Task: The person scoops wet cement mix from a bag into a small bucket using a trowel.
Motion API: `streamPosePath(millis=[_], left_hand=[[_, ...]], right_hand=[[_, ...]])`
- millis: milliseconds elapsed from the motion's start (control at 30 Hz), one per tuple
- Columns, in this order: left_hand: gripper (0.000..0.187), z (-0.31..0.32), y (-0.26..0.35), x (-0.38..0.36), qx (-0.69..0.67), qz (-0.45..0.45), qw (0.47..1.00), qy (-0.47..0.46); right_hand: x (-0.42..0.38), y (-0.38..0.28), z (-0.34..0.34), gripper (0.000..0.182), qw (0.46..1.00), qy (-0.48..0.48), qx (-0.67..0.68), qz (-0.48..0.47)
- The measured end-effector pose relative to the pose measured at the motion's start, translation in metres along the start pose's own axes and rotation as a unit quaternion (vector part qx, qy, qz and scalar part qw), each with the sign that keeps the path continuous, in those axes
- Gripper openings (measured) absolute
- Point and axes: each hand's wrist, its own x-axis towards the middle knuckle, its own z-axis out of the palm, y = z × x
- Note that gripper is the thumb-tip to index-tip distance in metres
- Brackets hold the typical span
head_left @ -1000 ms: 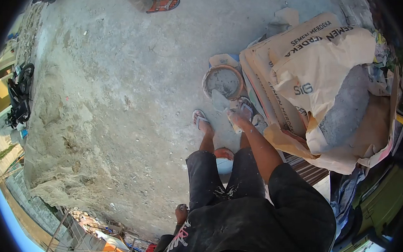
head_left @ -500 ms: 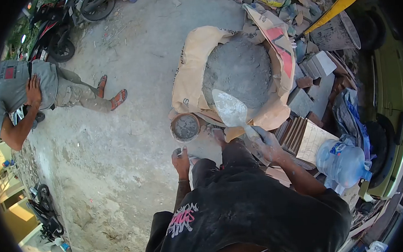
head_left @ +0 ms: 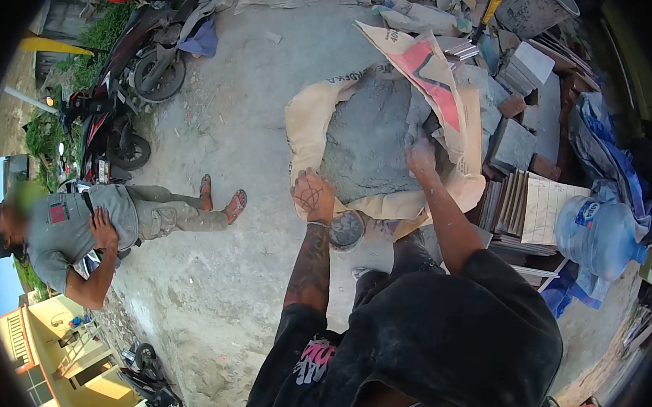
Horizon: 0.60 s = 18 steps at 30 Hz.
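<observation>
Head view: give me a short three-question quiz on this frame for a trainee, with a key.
1. True or false: the right hand is at the grey powder in the torn-open cement sack.
2. Multiple choice: what sits on the ground just below the left hand? A) a helmet B) a small round bowl C) a paint roller
3. Short answer: which large blue-tinted container lies to the wearer's right, beside the stacked tiles?

Key:
1. True.
2. B, the small round bowl.
3. The water jug.
</observation>
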Motion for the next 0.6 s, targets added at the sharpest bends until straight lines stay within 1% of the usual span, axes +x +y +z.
streamPosePath(millis=[33, 67, 100, 133, 167, 200, 267, 300, 333, 367, 400, 467, 500, 567, 600], left_hand=[[0.033, 0.002, -0.003, 0.007, -0.047, -0.005, 0.999, 0.019], [0.033, 0.0, -0.004, 0.013, -0.041, 0.002, 0.999, 0.019], [0.028, -0.003, -0.007, 0.014, -0.053, -0.016, 0.998, 0.027], [0.023, -0.006, -0.011, 0.016, -0.065, -0.037, 0.997, 0.037], [0.023, -0.013, -0.009, 0.017, -0.059, -0.037, 0.997, 0.039], [0.021, -0.021, -0.003, 0.018, -0.063, -0.032, 0.997, 0.037], [0.018, -0.028, 0.008, 0.018, -0.065, -0.025, 0.997, 0.034], [0.018, -0.029, 0.012, 0.018, -0.08, -0.023, 0.995, 0.052], [0.017, -0.03, 0.016, 0.02, -0.098, -0.022, 0.992, 0.071], [0.017, -0.033, 0.017, 0.019, -0.096, -0.024, 0.992, 0.072], [0.017, -0.035, 0.02, 0.021, -0.1, -0.018, 0.993, 0.067], [0.017, -0.036, 0.021, 0.021, -0.102, -0.016, 0.993, 0.064], [0.016, -0.036, 0.021, 0.023, -0.108, -0.019, 0.992, 0.06], [0.016, -0.035, 0.02, 0.024, -0.114, -0.024, 0.991, 0.061], [0.016, -0.033, 0.02, 0.024, -0.124, -0.02, 0.99, 0.067]], right_hand=[[0.0, -0.002, 0.0, 0.044, 0.998, -0.024, 0.052, 0.009], [0.0, -0.005, 0.003, 0.045, 0.993, -0.048, 0.106, 0.016], [-0.002, -0.007, 0.008, 0.045, 0.992, -0.05, 0.112, 0.02], [-0.004, -0.011, 0.013, 0.045, 0.982, -0.113, 0.14, 0.049], [-0.005, -0.019, 0.012, 0.046, 0.968, -0.175, 0.166, 0.074], [-0.005, -0.027, 0.009, 0.046, 0.967, -0.176, 0.171, 0.072], [-0.012, -0.044, 0.001, 0.044, 0.978, -0.162, 0.124, 0.047], [-0.016, -0.052, 0.002, 0.044, 0.978, -0.161, 0.126, 0.048], [-0.018, -0.061, 0.002, 0.044, 0.973, -0.196, 0.115, 0.047], [-0.023, -0.066, 0.002, 0.043, 0.966, -0.234, 0.102, 0.046], [-0.025, -0.065, 0.008, 0.043, 0.966, -0.234, 0.103, 0.042], [-0.034, -0.06, 0.025, 0.043, 0.948, -0.306, 0.075, -0.041], [-0.042, -0.059, 0.026, 0.043, 0.948, -0.307, 0.076, -0.043], [-0.055, -0.062, 0.023, 0.041, 0.925, -0.324, 0.154, -0.126], [-0.054, -0.064, 0.019, 0.041, 0.924, -0.324, 0.153, -0.132]])
